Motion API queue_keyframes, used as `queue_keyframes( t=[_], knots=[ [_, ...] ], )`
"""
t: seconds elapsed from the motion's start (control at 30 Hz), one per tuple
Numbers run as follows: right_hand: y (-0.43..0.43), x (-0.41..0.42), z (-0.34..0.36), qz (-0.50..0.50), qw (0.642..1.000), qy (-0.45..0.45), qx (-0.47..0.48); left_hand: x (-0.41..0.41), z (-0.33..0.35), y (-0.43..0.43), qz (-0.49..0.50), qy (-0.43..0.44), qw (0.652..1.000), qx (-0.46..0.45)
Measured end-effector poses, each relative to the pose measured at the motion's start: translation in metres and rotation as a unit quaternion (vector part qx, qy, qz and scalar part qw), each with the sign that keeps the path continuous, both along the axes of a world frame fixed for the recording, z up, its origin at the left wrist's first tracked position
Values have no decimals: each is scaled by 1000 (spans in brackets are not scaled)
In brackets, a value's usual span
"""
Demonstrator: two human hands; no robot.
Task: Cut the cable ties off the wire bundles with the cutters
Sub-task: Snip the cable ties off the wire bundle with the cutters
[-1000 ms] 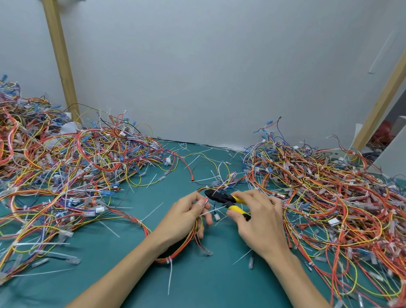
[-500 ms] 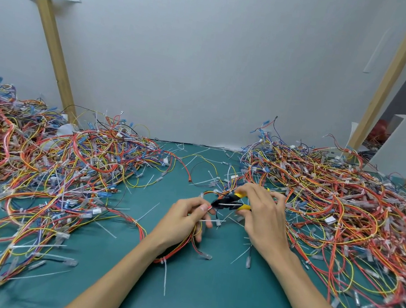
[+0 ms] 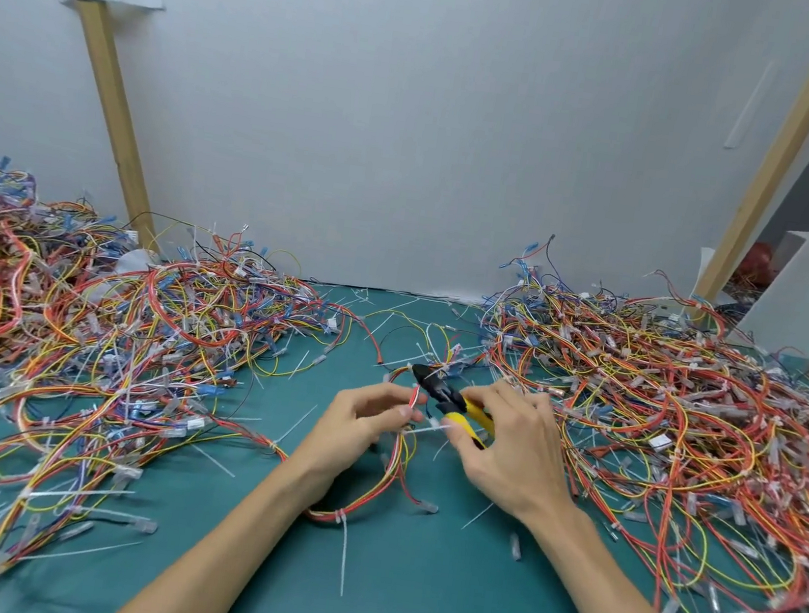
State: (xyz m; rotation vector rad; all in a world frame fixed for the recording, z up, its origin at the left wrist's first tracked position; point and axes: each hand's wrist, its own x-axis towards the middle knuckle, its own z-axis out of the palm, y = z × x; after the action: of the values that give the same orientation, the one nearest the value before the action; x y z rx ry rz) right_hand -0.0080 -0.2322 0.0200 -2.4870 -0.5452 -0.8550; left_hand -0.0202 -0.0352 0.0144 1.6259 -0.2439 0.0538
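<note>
Nearest, below the cutters, a red-and-yellow wire bundle loops on the green table, with a white cable tie trailing from it. The left hand, just left of the cutters, pinches the bundle's upper strands. The right hand grips the yellow cutter handles; the black head points up-left at the wires. A left heap and a right heap flank the cutters. A white wall stands beyond.

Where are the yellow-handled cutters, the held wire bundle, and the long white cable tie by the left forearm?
yellow-handled black cutters (image 3: 473, 413): head view, on a yellow handle.
red and yellow wire bundle (image 3: 399, 457): head view, on its hanging strands.
white plastic cable tie (image 3: 343, 555): head view, midway along its loose tail.
</note>
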Motion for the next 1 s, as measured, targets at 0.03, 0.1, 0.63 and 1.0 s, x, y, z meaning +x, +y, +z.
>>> queue_keyframes(
  t=[0.03,0.1,0.63,1.0],
  knots=[
    [2,-1,0,11,1000,19,16,0,0,1,3,1,1000,-9],
    [7,-1,-1,40,996,59,54,-2,-1,2,11,12,1000,-22],
    [3,0,1,16,996,69,53,-1,-3,1,25,35,997,-60],
    [-4,2,6,13,997,60,-51,-3,-2,-2,46,1,999,-19]
  ],
)
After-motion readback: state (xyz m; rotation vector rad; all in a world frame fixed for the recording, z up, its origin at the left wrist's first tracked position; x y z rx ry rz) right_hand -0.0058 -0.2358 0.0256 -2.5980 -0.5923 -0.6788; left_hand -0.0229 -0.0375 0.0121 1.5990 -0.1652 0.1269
